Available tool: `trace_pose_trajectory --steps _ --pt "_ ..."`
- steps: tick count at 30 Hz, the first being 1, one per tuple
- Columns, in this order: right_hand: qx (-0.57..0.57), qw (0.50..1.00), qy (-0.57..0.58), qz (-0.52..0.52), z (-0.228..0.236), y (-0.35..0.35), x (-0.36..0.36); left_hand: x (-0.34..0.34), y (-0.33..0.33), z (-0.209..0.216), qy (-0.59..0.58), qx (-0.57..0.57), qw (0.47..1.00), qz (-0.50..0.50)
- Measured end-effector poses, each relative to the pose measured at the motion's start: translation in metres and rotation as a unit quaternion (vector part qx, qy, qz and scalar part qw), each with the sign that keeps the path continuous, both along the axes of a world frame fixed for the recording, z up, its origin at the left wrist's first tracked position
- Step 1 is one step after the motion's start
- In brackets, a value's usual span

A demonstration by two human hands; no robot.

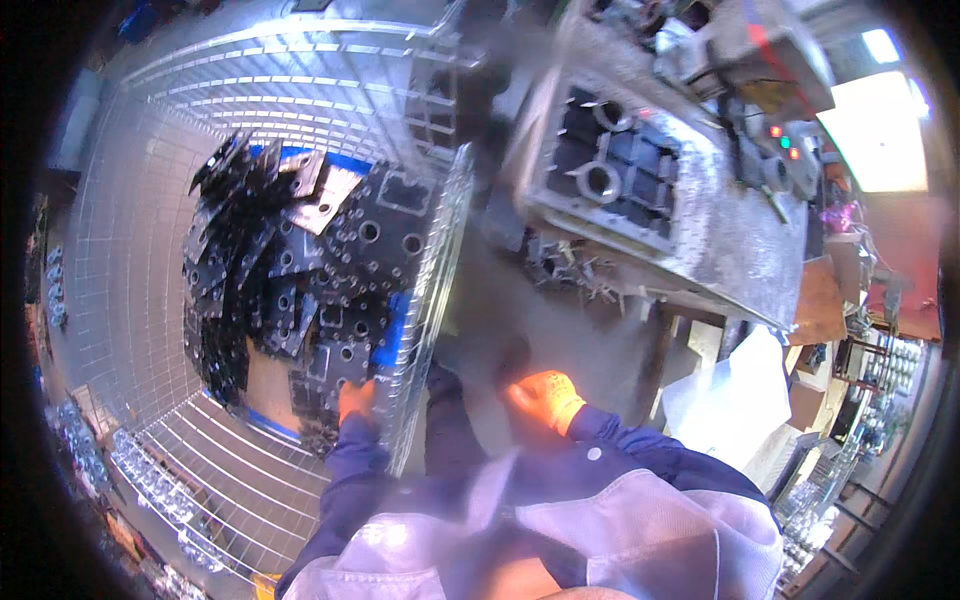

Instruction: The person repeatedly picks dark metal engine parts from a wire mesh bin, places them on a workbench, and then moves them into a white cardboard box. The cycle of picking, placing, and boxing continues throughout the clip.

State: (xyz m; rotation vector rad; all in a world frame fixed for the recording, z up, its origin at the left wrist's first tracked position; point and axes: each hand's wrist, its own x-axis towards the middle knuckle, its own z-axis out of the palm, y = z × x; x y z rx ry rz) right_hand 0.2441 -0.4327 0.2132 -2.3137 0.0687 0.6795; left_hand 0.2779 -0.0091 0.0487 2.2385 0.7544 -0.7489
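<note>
My left hand [356, 401], in an orange glove, reaches into a wire mesh cage [430, 290] on the left. Its fingers close over the near edge of a dark metal plate [345, 358] with round holes and a square cutout. Many similar dark plates lie heaped around it, some tilted and overlapping. One lighter plate [318, 208] shows a bright face at the far side of the heap. Outside the cage, my right hand [549, 401], also gloved in orange, hangs in front of my body with curled fingers. Nothing shows in it.
Ahead to the right stands a metal workbench [735, 245] with a framed fixture [600, 165] holding dark plates and rings. Metal scraps [570, 268] hang below its edge. White sheeting [735, 395] lies at the right. Brown cardboard [270, 385] and blue lining [393, 330] show inside the cage.
</note>
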Motion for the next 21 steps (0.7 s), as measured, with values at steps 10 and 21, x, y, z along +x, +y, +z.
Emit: trace_pose_trajectory --steps 10,21 --pt "0.014 0.893 -0.271 -0.358 0.053 -0.163 0.041 0.030 -0.103 0.100 -0.080 -0.131 0.986 0.061" --pt "-0.045 0.877 -0.082 -0.472 0.115 -0.205 0.143 0.258 -0.367 0.240 -0.289 -0.206 0.908 -0.222"
